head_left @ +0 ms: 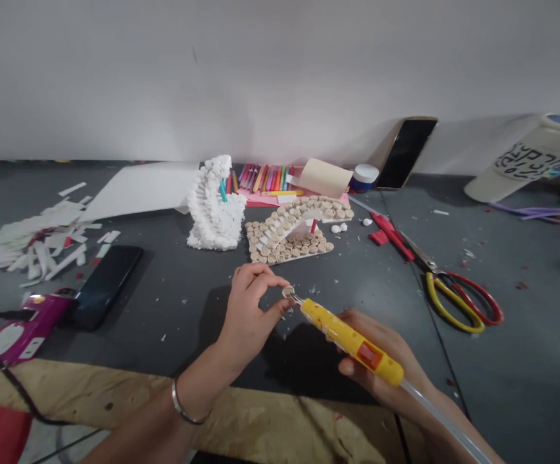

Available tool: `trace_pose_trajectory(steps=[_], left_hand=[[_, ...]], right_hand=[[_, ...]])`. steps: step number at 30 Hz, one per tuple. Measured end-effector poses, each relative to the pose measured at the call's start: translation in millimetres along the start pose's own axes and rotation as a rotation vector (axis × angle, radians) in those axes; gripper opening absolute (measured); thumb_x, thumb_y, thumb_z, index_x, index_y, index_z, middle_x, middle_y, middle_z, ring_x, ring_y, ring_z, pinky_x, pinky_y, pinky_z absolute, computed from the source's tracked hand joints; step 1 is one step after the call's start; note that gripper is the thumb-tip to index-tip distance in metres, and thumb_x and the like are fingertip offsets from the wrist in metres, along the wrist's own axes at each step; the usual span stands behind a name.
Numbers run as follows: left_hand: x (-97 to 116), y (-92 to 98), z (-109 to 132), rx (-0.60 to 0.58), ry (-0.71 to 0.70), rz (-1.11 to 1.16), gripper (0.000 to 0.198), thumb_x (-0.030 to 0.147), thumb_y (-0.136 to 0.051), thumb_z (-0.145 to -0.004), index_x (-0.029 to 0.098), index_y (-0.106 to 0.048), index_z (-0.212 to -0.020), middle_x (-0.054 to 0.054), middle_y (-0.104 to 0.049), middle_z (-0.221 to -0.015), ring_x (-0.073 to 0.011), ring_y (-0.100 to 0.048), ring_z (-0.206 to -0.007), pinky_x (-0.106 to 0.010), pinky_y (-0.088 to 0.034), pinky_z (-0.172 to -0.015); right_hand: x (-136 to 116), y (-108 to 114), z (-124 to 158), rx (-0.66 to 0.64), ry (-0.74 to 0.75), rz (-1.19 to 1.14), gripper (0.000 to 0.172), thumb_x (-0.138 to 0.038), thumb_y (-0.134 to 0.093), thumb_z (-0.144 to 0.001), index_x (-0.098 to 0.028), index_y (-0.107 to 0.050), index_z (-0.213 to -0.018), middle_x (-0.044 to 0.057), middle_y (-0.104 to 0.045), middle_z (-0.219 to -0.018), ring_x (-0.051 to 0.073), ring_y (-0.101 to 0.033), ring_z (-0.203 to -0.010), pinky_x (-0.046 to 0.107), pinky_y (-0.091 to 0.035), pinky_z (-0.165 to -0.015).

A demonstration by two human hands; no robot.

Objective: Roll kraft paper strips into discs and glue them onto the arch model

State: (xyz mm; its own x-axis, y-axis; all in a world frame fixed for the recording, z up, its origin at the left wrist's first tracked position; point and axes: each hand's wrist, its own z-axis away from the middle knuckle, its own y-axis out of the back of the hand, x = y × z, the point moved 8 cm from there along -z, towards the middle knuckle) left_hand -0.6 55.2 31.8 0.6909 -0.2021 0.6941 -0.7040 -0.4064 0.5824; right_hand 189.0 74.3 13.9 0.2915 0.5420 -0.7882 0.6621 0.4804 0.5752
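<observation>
Between the thumb and forefinger of my left hand is a small rolled paper coil. My right hand is wrapped round a yellow hot glue gun with an orange-red switch. Its metal nozzle meets the coil, and a clear glue stick runs out of its back end. Just beyond my hands stands a craft model with a curved, stair-like arch over a base, both covered in tan paper coils. To its left is a similar white, fluffy-coated model with a teal post.
Scissors with red and yellow handles lie right, beside a red tool. Paper strips, a black phone and a purple power strip lie left. Markers, a propped phone and a tilted tumbler are at the back.
</observation>
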Motion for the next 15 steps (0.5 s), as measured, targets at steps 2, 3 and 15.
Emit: trace_pose_trajectory(steps=[2,3,15], left_hand=[[-1.1,0.2,0.6,0.004,0.005,-0.055,0.018,0.04,-0.067,-0.085,0.024,-0.069,-0.093,-0.004,-0.056,-0.096,-0.0228,-0.054,-0.098,-0.039,-0.044,-0.088],[-1.7,0.1,0.8,0.001,0.012,-0.073,0.016,0.038,-0.067,-0.085,0.025,-0.069,-0.093,-0.004,-0.056,-0.096,-0.0229,-0.054,-0.097,-0.04,-0.044,-0.088],[-7.5,-1.9,0.1,-0.01,0.063,-0.02,0.012,0.026,-0.071,-0.082,0.025,-0.067,-0.093,-0.002,-0.059,-0.098,-0.0223,-0.056,-0.1,-0.039,-0.044,-0.09]], right_hand=[[0.6,1.0,0.0,0.009,-0.001,0.002,0.059,-0.072,-0.038,-0.089,-0.018,-0.061,-0.083,0.004,-0.057,-0.072,0.016,-0.054,-0.063,0.028,-0.044,-0.056],[1.0,1.9,0.0,0.017,-0.005,0.002,0.059,-0.072,-0.039,-0.089,-0.018,-0.061,-0.084,0.005,-0.057,-0.072,0.016,-0.054,-0.063,0.028,-0.044,-0.056],[5.2,3.2,0.4,0.03,-0.034,0.007,0.052,-0.067,-0.042,-0.091,-0.019,-0.058,-0.079,0.004,-0.058,-0.073,0.016,-0.055,-0.063,0.028,-0.045,-0.056]])
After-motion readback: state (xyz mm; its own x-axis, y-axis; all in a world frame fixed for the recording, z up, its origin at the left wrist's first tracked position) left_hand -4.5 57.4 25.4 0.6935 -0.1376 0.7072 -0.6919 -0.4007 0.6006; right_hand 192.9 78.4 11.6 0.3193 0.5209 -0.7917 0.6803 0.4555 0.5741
